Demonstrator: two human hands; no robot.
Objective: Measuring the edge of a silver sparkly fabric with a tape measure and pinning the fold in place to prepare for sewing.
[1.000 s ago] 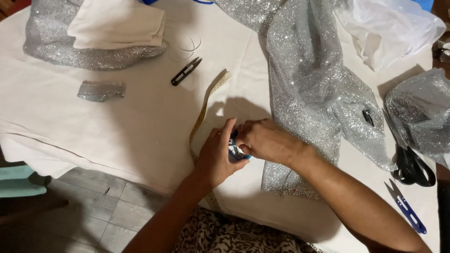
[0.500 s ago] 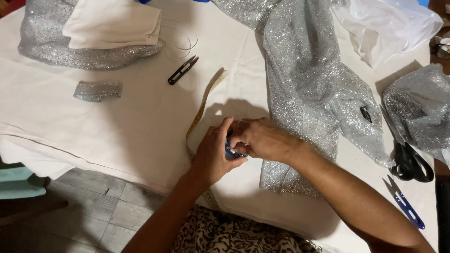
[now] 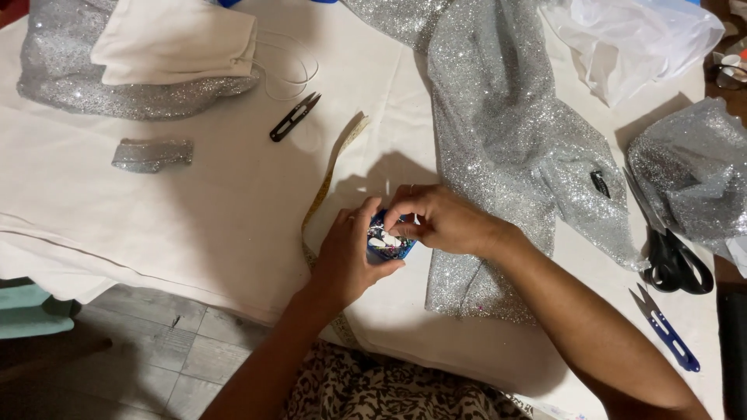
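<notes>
**Pin box between both hands, right fingers directly over it**

Obs. 1, nearest you: your left hand cups a small blue pin box from its left and underside; thumb below, fingers wrapped round the near wall. Clenched on the box, which sits just above the desk near its front edge.

Obs. 2: your right hand comes in from the right, its fingers bent down over the open top of the box. The tips touch or nearly touch the pale, pin-like contents. Whether they pinch one yet, you cannot tell; the tips hide it.

Key relation: the box lies straight below and slightly left of the right fingers, hard against the left palm. The box is short, with no marked long axis visible. Both hands meet at it; the left carries, the right works from above.

Obs. 3, just beside: a tape measure runs under the left wrist and away up the desk. Silver glitter cloth lies right of the right hand, under the forearm.

Obs. 4, further: black snips up left, a folded silver scrap well left. Black scissors and blue snips lie right, well apart from both hands.

Obs. 5, far edge: a white folded cloth on more glitter fabric; a clear plastic bag at top right.
</notes>
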